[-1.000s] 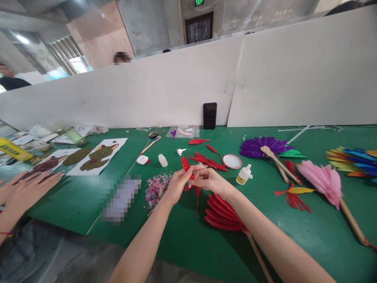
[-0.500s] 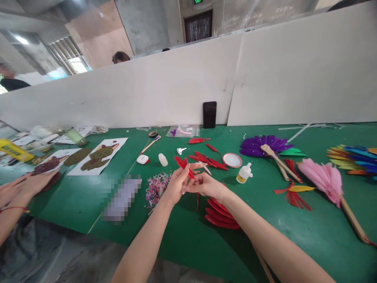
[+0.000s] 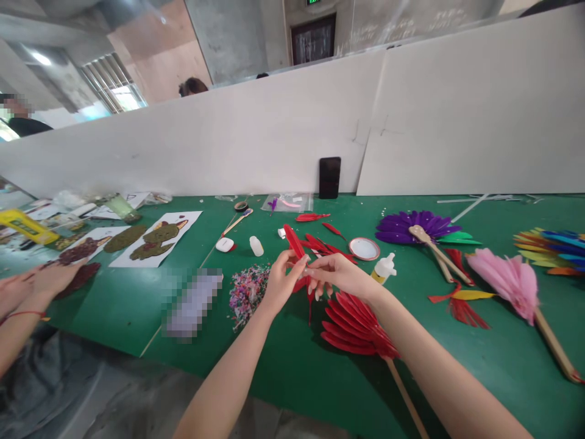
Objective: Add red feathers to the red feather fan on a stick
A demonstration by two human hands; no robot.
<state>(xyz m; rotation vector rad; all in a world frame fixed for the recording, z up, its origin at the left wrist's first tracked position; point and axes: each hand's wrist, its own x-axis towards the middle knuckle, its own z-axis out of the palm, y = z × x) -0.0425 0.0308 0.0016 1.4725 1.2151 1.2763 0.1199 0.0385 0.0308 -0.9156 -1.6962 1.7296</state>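
My left hand [image 3: 284,279] pinches a red feather [image 3: 294,239] that points up and away from me. The thumb and forefinger of my right hand [image 3: 340,275] close on its lower end, while the other fingers hang loosely curled. Below my right forearm lies a red feather fan [image 3: 351,326] with a wooden stick handle [image 3: 404,393]. Just beyond my hands several loose red feathers [image 3: 326,247] are spread on the table. A glue bottle [image 3: 384,268] with a white nozzle stands right of my right hand, partly covered by it.
Left of my hands are a heap of coloured bits [image 3: 247,292], a small white bottle [image 3: 256,246] and a blurred phone-like slab [image 3: 194,305]. A white dish [image 3: 364,248], a purple fan [image 3: 406,228] and a pink fan [image 3: 505,277] lie rightward. A co-worker's hands [image 3: 55,283] work far left.
The red feather has swung more upright between my hands. My right hand has shifted slightly up and right, its fingers loosening, and more of the red fan shows. The view has moved slightly.
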